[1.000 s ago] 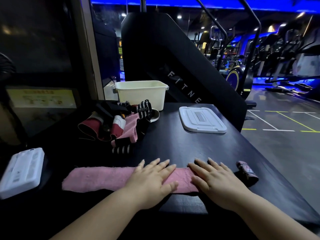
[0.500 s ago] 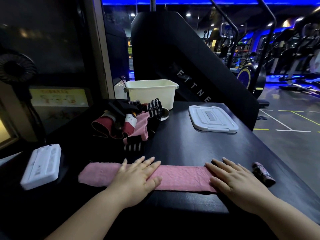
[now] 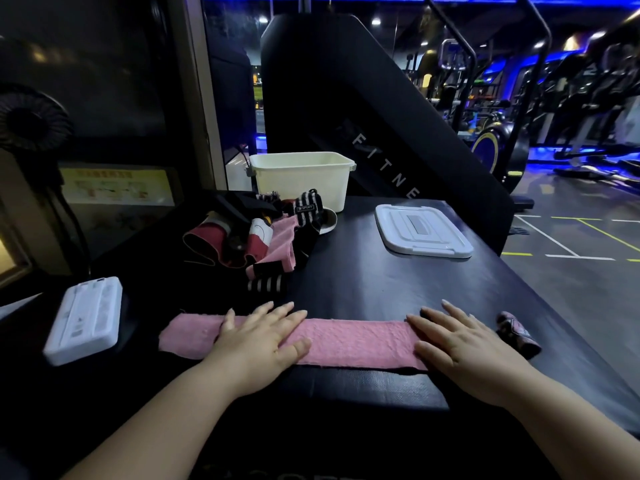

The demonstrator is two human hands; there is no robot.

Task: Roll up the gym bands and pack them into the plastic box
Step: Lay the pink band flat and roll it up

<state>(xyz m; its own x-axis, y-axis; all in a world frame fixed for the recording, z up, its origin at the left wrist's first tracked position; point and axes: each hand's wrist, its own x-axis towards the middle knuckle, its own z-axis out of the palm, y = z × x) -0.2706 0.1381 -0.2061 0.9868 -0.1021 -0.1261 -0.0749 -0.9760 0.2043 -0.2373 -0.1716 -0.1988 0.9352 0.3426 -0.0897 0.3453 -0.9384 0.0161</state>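
Flat palms [image 3: 256, 341] [image 3: 467, 351] pin pink band [image 3: 353, 341]; pile [image 3: 263, 233] behind.

Hidden under the flat right hand [image 3: 467, 355]: the pink band's [image 3: 349, 341] right end. Buried in the tangled pile [image 3: 256, 233], individual bands beyond counting. Unreadable from here, the yellow wall notice [image 3: 117, 187].

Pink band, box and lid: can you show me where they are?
pink band [image 3: 353, 342]: head view, its flat middle stretch between the hands.
plastic box [image 3: 301, 181]: head view, its front wall.
lid [image 3: 420, 230]: head view, its top face.
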